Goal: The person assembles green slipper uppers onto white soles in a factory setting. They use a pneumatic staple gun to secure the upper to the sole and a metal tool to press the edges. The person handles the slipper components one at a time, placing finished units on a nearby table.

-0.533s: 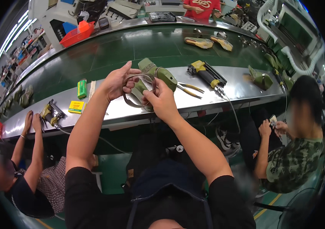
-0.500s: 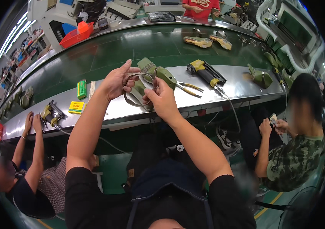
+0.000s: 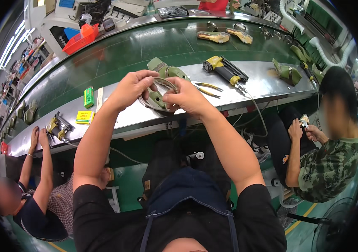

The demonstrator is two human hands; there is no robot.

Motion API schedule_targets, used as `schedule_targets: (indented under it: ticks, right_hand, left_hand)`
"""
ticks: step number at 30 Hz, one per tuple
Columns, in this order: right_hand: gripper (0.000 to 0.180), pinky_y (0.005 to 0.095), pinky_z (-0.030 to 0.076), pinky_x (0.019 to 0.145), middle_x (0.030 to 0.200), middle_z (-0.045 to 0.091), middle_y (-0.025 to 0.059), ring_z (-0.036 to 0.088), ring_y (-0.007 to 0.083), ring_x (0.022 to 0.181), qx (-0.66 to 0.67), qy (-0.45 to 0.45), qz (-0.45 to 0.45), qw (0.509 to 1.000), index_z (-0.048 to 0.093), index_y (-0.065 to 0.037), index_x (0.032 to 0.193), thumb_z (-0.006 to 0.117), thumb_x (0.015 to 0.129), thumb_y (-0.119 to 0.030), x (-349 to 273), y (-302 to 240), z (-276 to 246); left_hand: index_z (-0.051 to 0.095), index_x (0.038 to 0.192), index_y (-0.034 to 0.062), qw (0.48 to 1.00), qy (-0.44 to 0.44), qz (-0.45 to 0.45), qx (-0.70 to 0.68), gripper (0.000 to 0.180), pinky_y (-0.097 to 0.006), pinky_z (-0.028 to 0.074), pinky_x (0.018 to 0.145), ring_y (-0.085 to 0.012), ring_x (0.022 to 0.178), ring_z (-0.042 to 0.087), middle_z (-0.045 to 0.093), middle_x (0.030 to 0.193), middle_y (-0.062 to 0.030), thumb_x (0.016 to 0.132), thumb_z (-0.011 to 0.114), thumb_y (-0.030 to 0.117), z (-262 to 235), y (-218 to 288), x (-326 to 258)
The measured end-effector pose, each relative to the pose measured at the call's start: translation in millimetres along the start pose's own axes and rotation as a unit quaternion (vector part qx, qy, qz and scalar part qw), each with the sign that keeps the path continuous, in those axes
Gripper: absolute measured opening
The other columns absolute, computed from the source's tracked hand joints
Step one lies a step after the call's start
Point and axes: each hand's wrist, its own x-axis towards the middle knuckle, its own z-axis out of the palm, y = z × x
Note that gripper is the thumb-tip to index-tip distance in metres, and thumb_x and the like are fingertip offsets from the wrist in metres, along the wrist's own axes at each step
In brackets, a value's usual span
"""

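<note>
- Left hand point(image 3: 132, 88): fingers curled, pinching the left edge of the olive shoe upper point(image 3: 157, 97), held just above the steel bench edge point(image 3: 116, 119).
- Right hand point(image 3: 185, 97): clenched on the upper's right side, thumb pressing its rim.
- Beyond it lie pliers point(image 3: 206, 88) and a yellow-black power driver point(image 3: 225, 71).
- Since half a second ago, both hands have drawn closer over the upper.

An olive-green fabric shoe upper with a tan leather patch point(image 3: 158, 84) sits raised above the steel bench edge, just left of the picture's centre at about eleven o'clock. It is tilted, its toe end pointing up toward twelve. A thin grey looped strip point(image 3: 165, 80) curves over its open mouth, touching the rim on both sides.
</note>
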Motion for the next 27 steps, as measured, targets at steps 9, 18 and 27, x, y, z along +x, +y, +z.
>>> schedule_targets:
  ticks: [9, 18, 27]
  right_hand:
    - [0.032, 0.0276, 0.055, 0.072, 0.102, 0.075, 0.0080, 0.069, 0.0128, 0.086, 0.031, 0.141, -0.035, 0.989, 0.064, 0.004, 0.128, 0.065, 0.101, -0.014, 7.7, 25.7, -16.0]
    - [0.028, 0.0278, 0.052, 0.068, 0.089, 0.076, 0.0095, 0.068, 0.0129, 0.076, -0.178, 0.140, -0.122, 0.967, 0.074, 0.006, 0.114, 0.066, 0.098, -0.016, 33.0, 24.5, -0.2]
    - [0.029, 0.0386, 0.056, 0.083, 0.099, 0.077, 0.0217, 0.075, 0.0317, 0.090, -0.282, 0.143, -0.158, 0.935, 0.075, 0.005, 0.110, 0.066, 0.095, -0.019, 42.4, 16.9, 23.4]
  left_hand:
    - [0.061, 0.137, 0.0001, 0.997, 0.055, -0.023, -0.045, 0.038, -0.026, 0.055, 0.071, -0.0106, 0.078, 0.067, 0.073, 0.101, -0.0076, 0.109, 0.055, 0.025, 14.5, -32.8, -11.4]
    - [0.057, 0.141, -0.0029, 0.987, 0.064, -0.010, -0.147, 0.049, -0.029, 0.059, 0.079, -0.0155, 0.086, 0.070, 0.072, 0.113, -0.0163, 0.112, 0.047, 0.035, 2.0, -45.1, 1.7]
    - [0.053, 0.143, -0.0065, 0.978, 0.063, -0.017, -0.198, 0.052, -0.033, 0.061, 0.086, -0.0205, 0.095, 0.071, 0.070, 0.121, -0.0189, 0.112, 0.045, 0.035, -15.4, -66.6, 1.5]
